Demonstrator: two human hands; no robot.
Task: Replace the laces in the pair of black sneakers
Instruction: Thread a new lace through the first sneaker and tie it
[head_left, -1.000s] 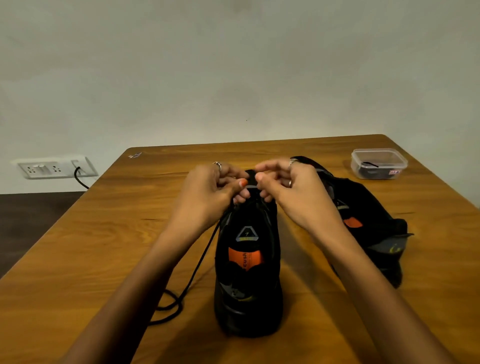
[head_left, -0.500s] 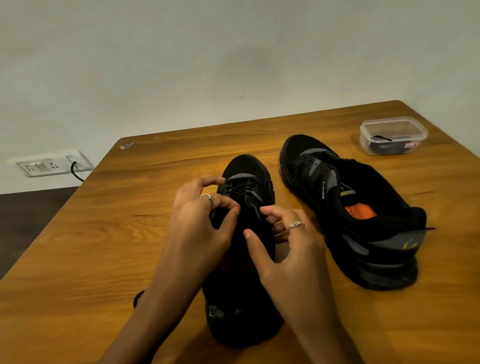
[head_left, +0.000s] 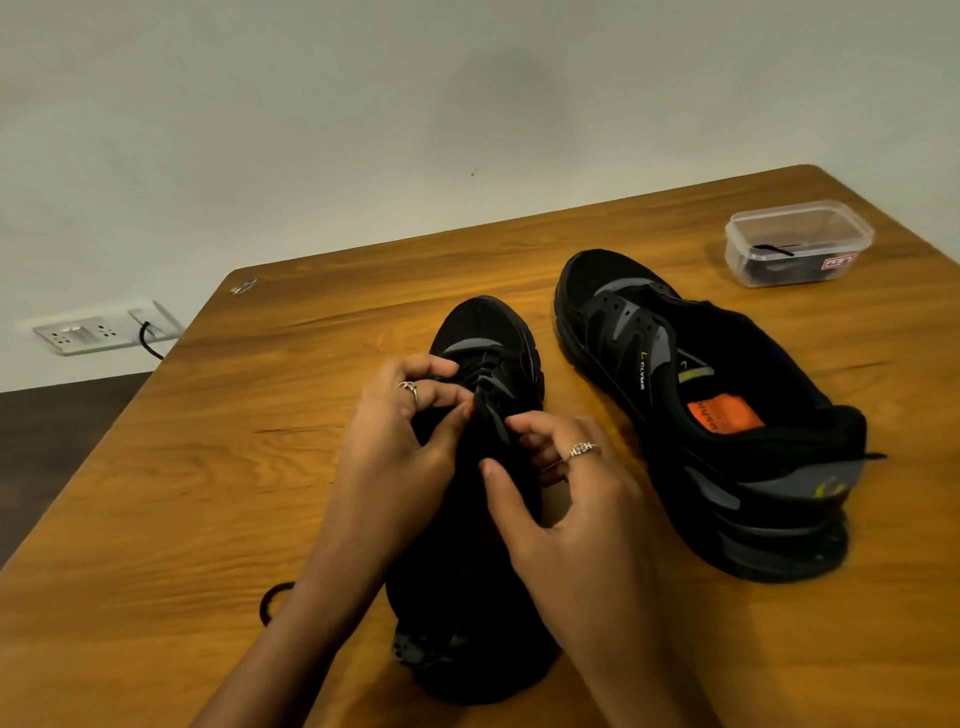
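two hands bent over the near black sneaker (head_left: 485, 338) mid-table, left hand (head_left: 402, 441) pinching black lace (head_left: 480, 384) at the eyelets, right hand (head_left: 561, 499) curled, fingertips at the lace, grip unclear, second sneaker (head_left: 701, 410) unlaced at right, clear box (head_left: 797, 241) beyond

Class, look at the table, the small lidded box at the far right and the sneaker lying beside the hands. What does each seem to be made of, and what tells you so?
Table: wood or wood-look veneer, with streaked grain and a soft sheen.
Lidded box: clear plastic; dark contents show through.
Sneaker: apparently matte black fabric with smoother grey overlays, probably synthetic.
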